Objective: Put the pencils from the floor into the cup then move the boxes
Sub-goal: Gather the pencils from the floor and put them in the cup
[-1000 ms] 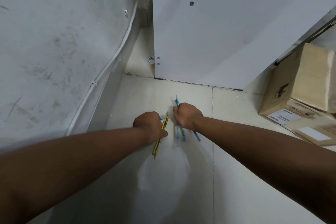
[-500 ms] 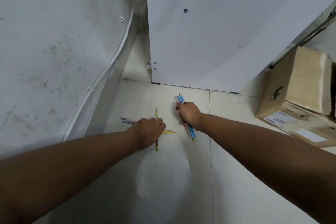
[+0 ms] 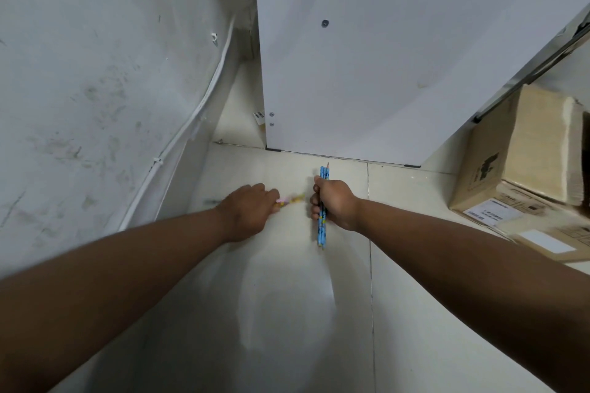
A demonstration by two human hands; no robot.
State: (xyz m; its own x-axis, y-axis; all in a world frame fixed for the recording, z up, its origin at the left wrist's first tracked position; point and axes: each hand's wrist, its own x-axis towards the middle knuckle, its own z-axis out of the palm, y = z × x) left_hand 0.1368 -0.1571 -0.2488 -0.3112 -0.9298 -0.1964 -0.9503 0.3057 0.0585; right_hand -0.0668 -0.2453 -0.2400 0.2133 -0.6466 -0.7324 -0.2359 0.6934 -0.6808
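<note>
The head view looks down into a corner of pale tiled floor, with both forearms reaching in from the bottom edge. The right hand is closed in a fist around a bundle of blue pencils. Its fingers curl round the shafts from the left and the thumb sits near the top. The bundle runs nearly straight away from the camera: the sharpened tips stick out beyond the fist toward the white panel, and the other ends stick out below it, above the floor.

The left hand lies just beside the right, knuckles up and low over the tile. A pink and yellow smear of pencils pokes out at its fingertips, between the two hands. The back of the hand covers the fingers and the smear is motion-blurred, so I cannot tell whether they pinch these pencils or only touch them, nor how many there are. A faint dark streak on the tile left of this hand is too blurred to identify.

On the right, a cardboard box rests on flatter boxes, and the frame edge cuts off all of them. Their printed labels are too small to read. A scuffed wall with a white cable duct fills the left.
</note>
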